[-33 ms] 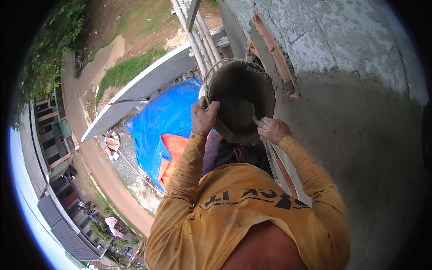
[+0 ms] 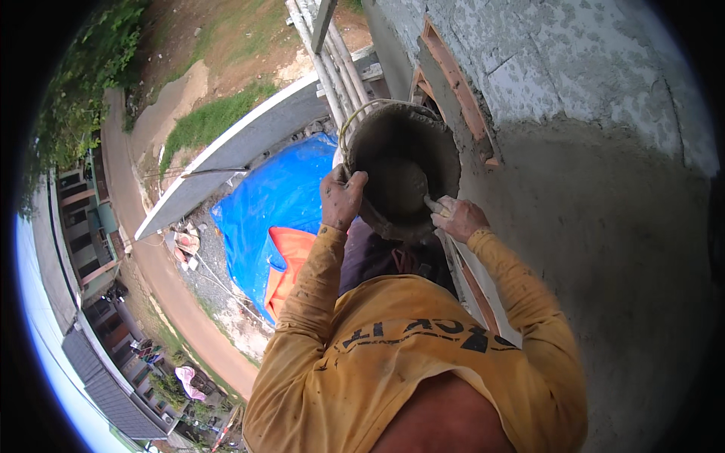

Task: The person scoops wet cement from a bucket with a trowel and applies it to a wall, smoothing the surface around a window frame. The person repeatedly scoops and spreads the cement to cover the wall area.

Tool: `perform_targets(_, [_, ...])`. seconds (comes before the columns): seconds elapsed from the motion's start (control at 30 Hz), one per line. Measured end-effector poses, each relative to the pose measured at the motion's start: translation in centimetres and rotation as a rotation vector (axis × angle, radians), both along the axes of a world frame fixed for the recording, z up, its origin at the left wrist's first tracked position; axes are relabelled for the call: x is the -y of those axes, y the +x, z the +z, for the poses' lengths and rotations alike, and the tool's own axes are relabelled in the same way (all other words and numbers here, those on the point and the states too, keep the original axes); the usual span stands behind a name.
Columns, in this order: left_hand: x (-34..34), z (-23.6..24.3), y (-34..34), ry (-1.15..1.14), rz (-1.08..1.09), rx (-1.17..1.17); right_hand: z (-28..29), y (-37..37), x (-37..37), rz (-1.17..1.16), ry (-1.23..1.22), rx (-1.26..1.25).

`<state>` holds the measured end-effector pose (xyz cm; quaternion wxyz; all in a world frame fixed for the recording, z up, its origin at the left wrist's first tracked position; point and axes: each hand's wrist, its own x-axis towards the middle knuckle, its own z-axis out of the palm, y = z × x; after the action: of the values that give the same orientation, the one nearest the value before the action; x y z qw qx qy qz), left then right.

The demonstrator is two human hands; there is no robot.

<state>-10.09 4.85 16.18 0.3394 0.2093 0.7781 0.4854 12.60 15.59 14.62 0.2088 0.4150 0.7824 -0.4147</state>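
A mortar-crusted bucket (image 2: 447, 155) is held up before me, its mouth tilted toward me and its inside in shadow. My left hand (image 2: 343, 198) is closed on its left rim, thumb up, below the thin looped bail handle (image 2: 345, 130). At the right rim my right hand (image 2: 459, 219) is closed round the handle of a trowel (image 2: 432, 202), which reaches into the bucket. A paler grey rounded patch shows inside by the trowel; whether it is blade or mortar I cannot tell. Both hands and sleeves are smeared with mortar.
At my right stands a wall with wet grey plaster (image 2: 589, 226) below a rougher pale part (image 2: 589, 68). Brick-coloured frames (image 2: 461, 83) edge openings in it. Pale poles (image 2: 332, 68) rise beyond the bucket. Far below lie a blue tarp (image 2: 279, 196), a low wall (image 2: 226, 155) and a road.
The bucket has tipped very slightly, and the pale patch inside has shifted a little. Both hands keep their hold.
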Motion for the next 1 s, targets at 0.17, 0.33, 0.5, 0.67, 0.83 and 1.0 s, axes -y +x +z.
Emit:
perform_targets(0.17, [0.9,-3.0,-1.1,-0.027,0.141,0.027,0.5,0.6,-0.2,-0.112,0.240,-0.123])
perform_targets(0.33, [4.2,-6.3,-1.9,-0.061,0.295,-0.029,4.7,-1.4,-1.2,-0.027,0.126,-0.157])
perform_targets(0.5, [8.3,-8.1,-3.9,-0.139,0.361,-0.062,5.5,-1.6,-3.2,-0.197,-0.357,-0.346])
perform_targets(0.67, [11.0,-8.7,-5.2,-0.187,0.326,-0.169,5.7,2.0,-8.8,-0.881,-0.297,-0.421])
perform_targets(0.83, [10.3,-6.7,-6.2,-0.352,0.229,-0.246,13.1,7.8,-2.3,-0.730,0.107,-0.293])
perform_targets(1.0, [7.2,-5.0,-6.8,-0.242,0.126,-0.187,7.7,6.5,-1.7,-0.172,0.327,-0.051])
